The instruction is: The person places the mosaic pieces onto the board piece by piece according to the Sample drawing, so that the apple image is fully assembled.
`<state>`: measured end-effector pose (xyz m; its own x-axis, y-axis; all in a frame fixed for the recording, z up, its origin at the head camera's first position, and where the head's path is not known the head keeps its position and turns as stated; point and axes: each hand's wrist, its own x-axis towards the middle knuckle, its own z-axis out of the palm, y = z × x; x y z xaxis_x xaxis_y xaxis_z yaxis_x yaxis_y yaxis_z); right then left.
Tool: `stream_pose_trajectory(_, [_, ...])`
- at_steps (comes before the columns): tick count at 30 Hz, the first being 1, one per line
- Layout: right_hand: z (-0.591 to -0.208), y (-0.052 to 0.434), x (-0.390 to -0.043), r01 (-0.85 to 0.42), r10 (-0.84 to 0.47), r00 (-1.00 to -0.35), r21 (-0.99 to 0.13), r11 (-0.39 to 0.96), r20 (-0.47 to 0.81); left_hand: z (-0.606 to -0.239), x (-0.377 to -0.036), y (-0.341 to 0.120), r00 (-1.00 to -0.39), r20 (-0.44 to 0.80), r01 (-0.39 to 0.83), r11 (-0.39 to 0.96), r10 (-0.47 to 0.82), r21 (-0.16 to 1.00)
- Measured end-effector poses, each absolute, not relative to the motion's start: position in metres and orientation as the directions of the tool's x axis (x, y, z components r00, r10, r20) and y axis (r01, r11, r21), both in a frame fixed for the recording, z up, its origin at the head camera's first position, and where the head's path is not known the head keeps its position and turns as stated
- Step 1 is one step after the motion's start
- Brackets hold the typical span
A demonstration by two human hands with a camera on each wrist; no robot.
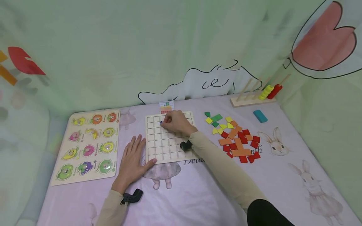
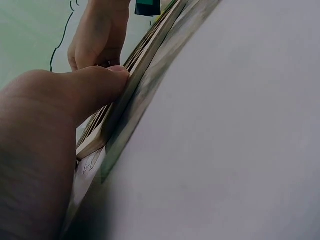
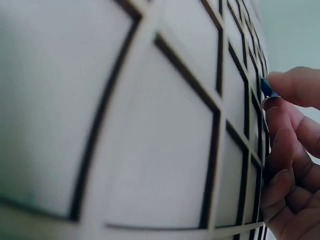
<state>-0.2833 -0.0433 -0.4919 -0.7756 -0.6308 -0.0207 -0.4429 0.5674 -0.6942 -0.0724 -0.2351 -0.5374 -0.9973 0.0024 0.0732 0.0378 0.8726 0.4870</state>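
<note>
A wooden board with raised grid lines lies in the middle of the table. Over its upper part, my right hand pinches a small blue piece between thumb and index finger, right at the grid; the other fingers are curled under. Most of the piece is hidden by the fingertips. My left hand lies with fingers extended beside the board's left edge. In the left wrist view, its thumb reaches onto the board's rim.
A small pattern card stands behind the board. Loose red, orange, yellow and green pieces spread to the right, near a blue block and a peg stand with beads. A fruit puzzle board lies left.
</note>
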Motion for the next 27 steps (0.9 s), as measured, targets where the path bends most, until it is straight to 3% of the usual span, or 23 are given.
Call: stream_pose_trajectory(27, [-0.4875,-0.0409,-0.2846,-0.412,-0.651,-0.756,-0.720,0.558,-0.072,-0.5360,-0.0719,-0.2343,-0.997,0.075,0.036,0.872,-0.001,0.488])
